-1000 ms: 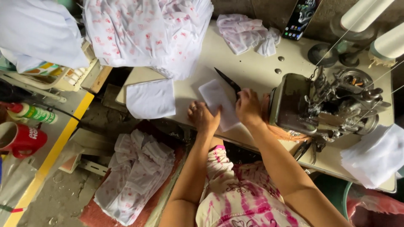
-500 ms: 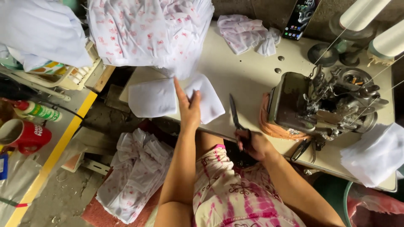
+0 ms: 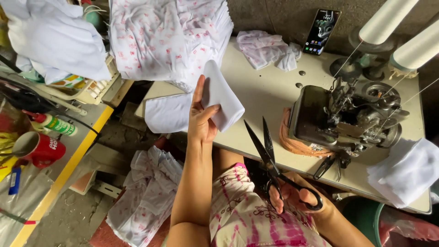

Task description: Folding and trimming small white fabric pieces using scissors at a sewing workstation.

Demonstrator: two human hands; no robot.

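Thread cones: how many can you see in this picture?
2. Both are white and stand at the top right, behind the sewing machine: one cone nearer the phone, the other cone at the right edge.

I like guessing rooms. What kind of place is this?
Most likely a small sewing workshop. A sewing machine sits on the table, thread cones feed it, printed cloth is piled up, and the right hand holds scissors.

I was in a small sewing workshop. An overlock sewing machine [image 3: 347, 121] stood on my worn work table [image 3: 265, 91], fed by big white thread cones [image 3: 402, 32]. Stacks of printed cut fabric [image 3: 169, 36] were piled at the table's far edge, and more cloth pieces [image 3: 146, 196] lay on the dusty floor below.
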